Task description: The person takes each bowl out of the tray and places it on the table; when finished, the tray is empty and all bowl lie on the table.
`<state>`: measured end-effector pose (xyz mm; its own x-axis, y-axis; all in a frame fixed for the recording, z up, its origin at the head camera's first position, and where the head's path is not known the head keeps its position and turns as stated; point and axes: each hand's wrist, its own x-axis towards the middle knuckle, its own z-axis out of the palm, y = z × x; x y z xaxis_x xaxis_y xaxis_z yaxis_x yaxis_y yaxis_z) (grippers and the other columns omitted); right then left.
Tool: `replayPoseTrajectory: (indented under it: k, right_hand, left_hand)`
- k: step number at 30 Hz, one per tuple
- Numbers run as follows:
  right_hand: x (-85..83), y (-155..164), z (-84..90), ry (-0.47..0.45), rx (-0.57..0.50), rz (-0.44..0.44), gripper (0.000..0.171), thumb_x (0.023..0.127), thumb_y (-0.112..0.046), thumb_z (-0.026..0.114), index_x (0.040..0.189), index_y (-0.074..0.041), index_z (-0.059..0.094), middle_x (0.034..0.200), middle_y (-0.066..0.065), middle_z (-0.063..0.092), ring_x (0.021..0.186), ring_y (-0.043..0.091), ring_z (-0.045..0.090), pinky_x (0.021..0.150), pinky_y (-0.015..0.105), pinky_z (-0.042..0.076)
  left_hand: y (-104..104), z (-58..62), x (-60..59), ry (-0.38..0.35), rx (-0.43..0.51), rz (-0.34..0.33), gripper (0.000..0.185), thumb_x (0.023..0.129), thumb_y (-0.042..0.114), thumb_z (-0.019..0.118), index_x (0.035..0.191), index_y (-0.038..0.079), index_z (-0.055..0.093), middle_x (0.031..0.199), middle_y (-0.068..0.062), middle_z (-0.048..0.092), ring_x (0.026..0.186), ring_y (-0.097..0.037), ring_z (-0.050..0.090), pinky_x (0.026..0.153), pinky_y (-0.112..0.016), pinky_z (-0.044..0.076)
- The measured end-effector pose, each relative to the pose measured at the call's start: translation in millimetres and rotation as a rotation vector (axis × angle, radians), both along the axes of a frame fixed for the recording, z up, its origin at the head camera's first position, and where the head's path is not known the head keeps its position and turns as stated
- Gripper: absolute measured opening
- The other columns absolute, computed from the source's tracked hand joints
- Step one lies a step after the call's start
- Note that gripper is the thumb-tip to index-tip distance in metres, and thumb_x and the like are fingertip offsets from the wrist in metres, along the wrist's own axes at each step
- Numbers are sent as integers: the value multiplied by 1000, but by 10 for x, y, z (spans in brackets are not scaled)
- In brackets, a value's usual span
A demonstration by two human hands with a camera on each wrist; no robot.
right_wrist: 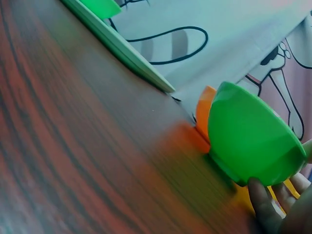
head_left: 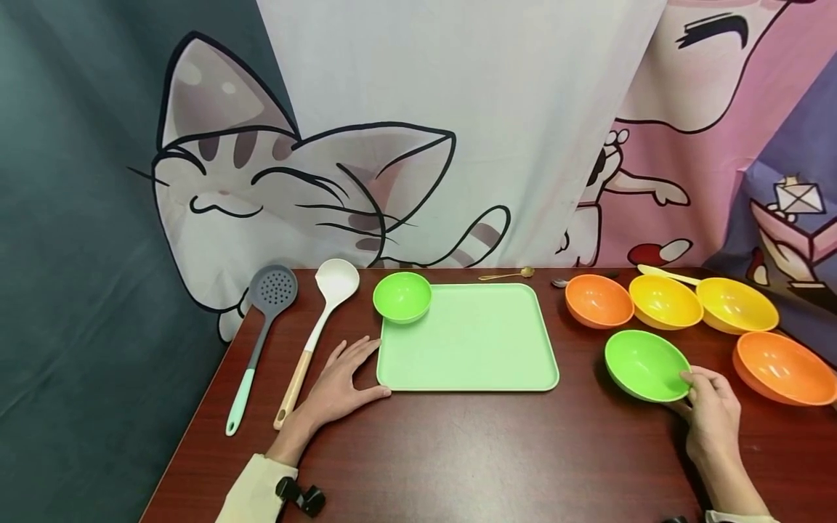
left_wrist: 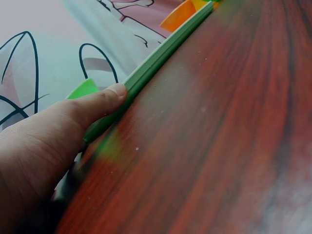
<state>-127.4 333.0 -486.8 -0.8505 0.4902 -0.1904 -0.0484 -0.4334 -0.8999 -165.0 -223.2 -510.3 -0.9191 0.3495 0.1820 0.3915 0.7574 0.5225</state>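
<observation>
A light green tray (head_left: 484, 349) lies on the dark wooden table, with a green bowl (head_left: 402, 296) on its far left corner. My left hand (head_left: 343, 381) rests flat on the table, thumb (left_wrist: 105, 100) touching the tray's near left edge (left_wrist: 161, 58). A second green bowl (head_left: 644, 363) sits right of the tray, tilted. My right hand (head_left: 709, 407) pinches its near rim, thumb over the rim and fingers (right_wrist: 265, 207) under the bowl (right_wrist: 248, 141).
A grey slotted spoon (head_left: 261, 327) and a white ladle (head_left: 320, 319) lie left of the tray. Two orange bowls (head_left: 598, 300) (head_left: 781, 367) and two yellow bowls (head_left: 663, 300) (head_left: 735, 303) stand at the right. Small spoons (head_left: 506, 274) lie at the back edge.
</observation>
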Motion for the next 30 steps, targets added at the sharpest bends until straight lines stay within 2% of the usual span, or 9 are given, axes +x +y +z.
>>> replayPoseTrajectory:
  k: [8,13,17,21,26,30]
  right_hand:
    - [43,116,27,-75,-95,-65,8,96,-4,62,95,-12,60,82,-3,62,62,8,64,50,28,59]
    - [95,185,21,-51,-196,-94,10,96,-1,59,95,-11,58,83,-1,63,62,12,67,51,32,60]
    - [112,258,30,-58,-226,-125,11,96,-1,61,96,-11,58,82,-1,64,63,12,68,51,34,61]
    - [88,317,51,-38,-252,-158,12,95,0,61,98,-11,56,87,0,64,65,13,70,50,35,60]
    - [71,359,65,0,-310,-181,10,95,4,59,94,-6,57,94,-1,66,70,15,72,48,38,60]
    - [77,366,69,-16,-342,-249,11,94,5,60,93,-5,56,103,-3,63,72,15,72,46,39,59]
  left_hand:
    - [2,-23,-1,-5,-7,0,89,81,64,71,153,22,41,155,-2,46,150,-24,33,125,-53,13]
    - [10,-24,24,-8,-3,-10,88,81,63,72,153,22,42,154,-3,47,149,-25,34,124,-54,14]
    - [13,-14,22,-14,2,-5,88,81,63,73,153,22,42,154,-3,47,150,-24,33,124,-53,14]
    - [20,-5,2,-8,1,-3,89,81,64,72,154,23,41,155,0,46,150,-24,32,124,-54,13]
    - [16,3,-1,2,4,-3,88,81,63,72,153,22,41,154,0,47,149,-25,33,124,-55,14]
    - [15,8,4,11,5,-7,88,81,61,73,153,21,42,154,-1,47,149,-26,35,123,-56,15]
